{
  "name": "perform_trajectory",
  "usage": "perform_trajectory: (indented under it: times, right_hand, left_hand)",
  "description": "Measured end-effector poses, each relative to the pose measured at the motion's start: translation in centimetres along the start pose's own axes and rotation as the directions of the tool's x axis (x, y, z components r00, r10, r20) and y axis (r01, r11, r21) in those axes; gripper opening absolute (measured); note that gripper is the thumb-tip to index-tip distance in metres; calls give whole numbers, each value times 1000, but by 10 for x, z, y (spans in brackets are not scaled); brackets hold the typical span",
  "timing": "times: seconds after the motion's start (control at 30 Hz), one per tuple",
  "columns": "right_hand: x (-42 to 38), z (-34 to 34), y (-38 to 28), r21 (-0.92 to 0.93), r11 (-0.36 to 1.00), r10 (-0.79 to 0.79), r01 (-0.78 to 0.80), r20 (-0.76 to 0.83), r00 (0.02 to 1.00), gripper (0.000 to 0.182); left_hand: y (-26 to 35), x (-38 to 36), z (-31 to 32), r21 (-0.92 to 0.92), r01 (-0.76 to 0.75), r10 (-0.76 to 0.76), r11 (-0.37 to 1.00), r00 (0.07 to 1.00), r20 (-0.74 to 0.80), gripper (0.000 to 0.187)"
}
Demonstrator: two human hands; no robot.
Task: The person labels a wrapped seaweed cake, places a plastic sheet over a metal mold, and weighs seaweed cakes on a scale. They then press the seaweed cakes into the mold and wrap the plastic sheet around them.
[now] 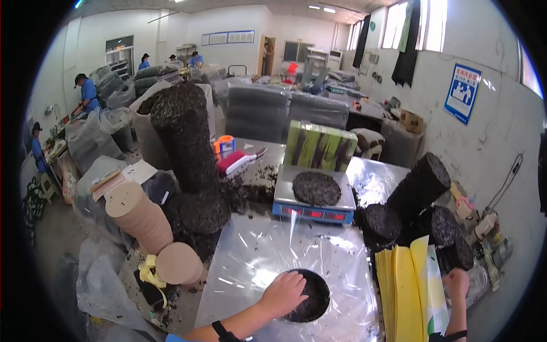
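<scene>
My left hand (284, 293) rests at the left rim of a round hole (319, 285) in the metal table, its fingers bent over dark material inside. Whether it grips anything is hidden. My right hand (456, 283) is closed beside the yellow sheets (401, 285), just below a stack of dark round cakes (457, 254); what it holds, if anything, cannot be made out. A dark round cake (317, 188) lies on the scale (312, 212), beyond the hole. Behind it stands a green box (320, 146).
Tall dark stacks (182, 137) and brown discs (137, 214) stand at the left. A red-handled brush (239, 161) and orange tape dispenser (224, 143) lie behind. More dark stacks (421, 179) lean at the right. Several people in blue work in the background, one person (89, 92) at far left.
</scene>
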State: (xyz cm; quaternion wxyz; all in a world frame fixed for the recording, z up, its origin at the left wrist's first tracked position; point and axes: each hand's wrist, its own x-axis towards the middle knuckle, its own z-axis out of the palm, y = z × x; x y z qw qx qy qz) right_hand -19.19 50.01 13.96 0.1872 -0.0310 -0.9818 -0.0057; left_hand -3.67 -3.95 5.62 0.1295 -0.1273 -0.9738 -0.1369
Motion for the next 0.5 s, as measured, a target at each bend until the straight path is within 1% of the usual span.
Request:
perform_trajectory:
  times: [0.03, 0.07, 0.1, 0.13, 0.17, 0.2, 0.23, 0.27, 0.3, 0.33, 0.37, 0.4, 0.43, 0.47, 0.5]
  right_hand:
    - [2, 14, 7, -312, 943, -67, 113, 153, 986, 17]
    - [10, 24, 6, -571, 782, -73, 251, 316, 946, 21]
    - [18, 26, -9, -553, 797, -74, 242, 308, 948, 16]
    - [35, 62, 2, -503, 821, -268, 270, 77, 960, 4]
    - [48, 42, -38, -408, 821, -405, 400, 79, 911, 2]
    - [68, 41, -75, -391, 799, -451, 456, 111, 886, 4]
    - [77, 21, -140, -205, 903, -371, 378, 75, 926, 8]
    - [86, -7, -209, -65, 900, -416, 432, 168, 893, 13]
    - [102, 5, -252, 28, 842, -540, 540, 77, 838, 14]
    - [121, 23, -293, 94, 682, -726, 725, -29, 687, 10]
    - [133, 28, -343, 321, 483, -835, 815, -112, 539, 27]
    - [134, 43, -384, 180, 497, -848, 849, -108, 519, 55]
    - [136, 49, -426, 312, 559, -816, 768, 40, 577, 84]
    - [143, 75, -457, 342, 587, -777, 734, -17, 629, 93]
    - [147, 81, -465, 349, 582, -779, 735, -21, 626, 93]
  left_hand:
    - [-8, 5, 6, 73, 29, -28, 997, 1000, -11, 56]
    - [-17, 7, 17, 144, 59, -56, 988, 998, -23, 62]
    - [-25, 5, 28, 147, 60, -55, 987, 998, -39, 62]
    - [-31, 1, 41, 179, 90, -97, 980, 995, 29, 67]
    - [-38, 1, 50, 216, 116, -140, 970, 985, 99, 73]
    - [-43, 3, 52, 218, 118, -142, 969, 985, 96, 73]
    - [-43, 3, 52, 150, 130, -147, 980, 983, 109, 74]
    - [-42, 2, 50, 81, 146, -155, 986, 980, 125, 76]
    - [-43, 3, 48, 49, 156, -161, 987, 977, 140, 73]
    - [-46, 5, 50, 56, 167, -173, 984, 975, 142, 73]
    - [-48, 5, 53, 29, 159, -162, 987, 974, 160, 73]
    - [-50, 5, 56, 3, 150, -149, 989, 973, 176, 73]
    - [-51, 4, 57, -5, 147, -144, 989, 974, 177, 78]
    - [-54, 4, 59, -21, 140, -132, 990, 969, 209, 82]
    - [-61, 7, 61, -14, 145, -139, 989, 967, 211, 82]
